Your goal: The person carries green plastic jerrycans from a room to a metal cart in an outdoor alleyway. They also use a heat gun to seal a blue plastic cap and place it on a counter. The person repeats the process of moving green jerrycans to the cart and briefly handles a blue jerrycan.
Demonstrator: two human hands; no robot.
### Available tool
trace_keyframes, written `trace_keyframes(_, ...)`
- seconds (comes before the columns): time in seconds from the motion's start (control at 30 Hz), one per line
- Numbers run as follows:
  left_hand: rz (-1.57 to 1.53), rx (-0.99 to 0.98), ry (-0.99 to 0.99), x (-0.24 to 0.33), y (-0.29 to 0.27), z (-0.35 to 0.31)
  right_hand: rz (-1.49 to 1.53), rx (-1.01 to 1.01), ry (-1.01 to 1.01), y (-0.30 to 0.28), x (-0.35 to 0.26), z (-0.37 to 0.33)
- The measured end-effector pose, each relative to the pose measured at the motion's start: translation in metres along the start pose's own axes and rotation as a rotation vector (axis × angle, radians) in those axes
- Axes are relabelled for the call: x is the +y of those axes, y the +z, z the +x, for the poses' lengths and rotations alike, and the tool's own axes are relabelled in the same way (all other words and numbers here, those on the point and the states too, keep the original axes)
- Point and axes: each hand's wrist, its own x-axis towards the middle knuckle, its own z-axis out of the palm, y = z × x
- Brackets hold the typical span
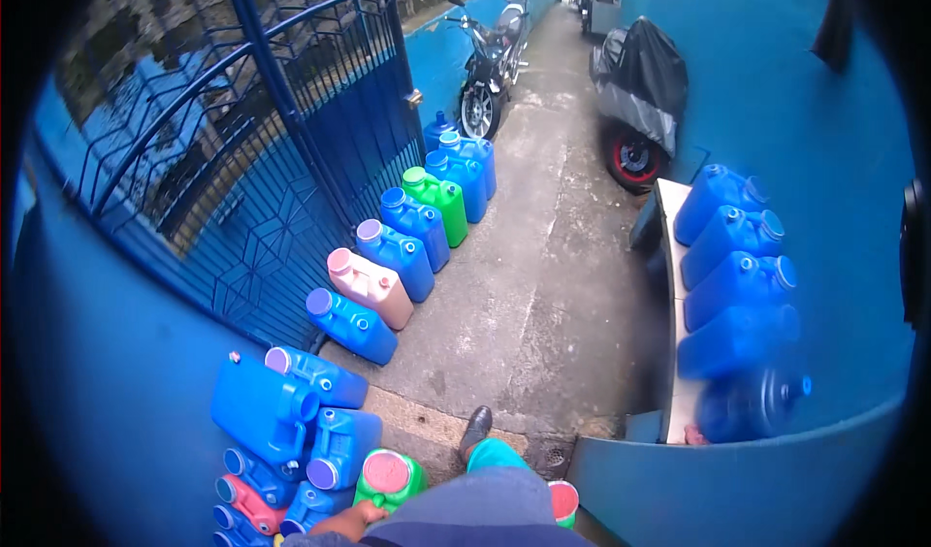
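Carrying a green jug (388, 479) with a pink cap low at the left side, left hand (347, 522) curled under it, grip partly hidden. Right hand out of sight, state impossible to tell; another green jug (562, 501) showing there. Stepping beside stacked blue jugs (291, 421): risking clipping and toppling them.

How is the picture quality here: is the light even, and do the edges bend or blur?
Head view: soft, even daylight, no glare or hard shadows. The fisheye bends the gate and blue wall toward a dark round rim. The jugs on the bench look smeared; the left hand at the lower edge is partly cut off.
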Motion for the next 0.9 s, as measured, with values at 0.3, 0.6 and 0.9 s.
trace_keyframes(0.3,-0.318,-0.028,-0.166,0.208,-0.289,0.047,0.279,0.057,-0.055,-0.070,-0.174,0.057)
trace_keyframes(0.6,0.061,0.079,0.060,0.461,-0.528,0.203,0.299,0.100,-0.002,-0.289,-0.438,0.136)
trace_keyframes(0.9,-0.123,0.009,0.107,0.710,-0.725,0.316,0.174,0.167,0.123,-0.510,-0.611,0.221)
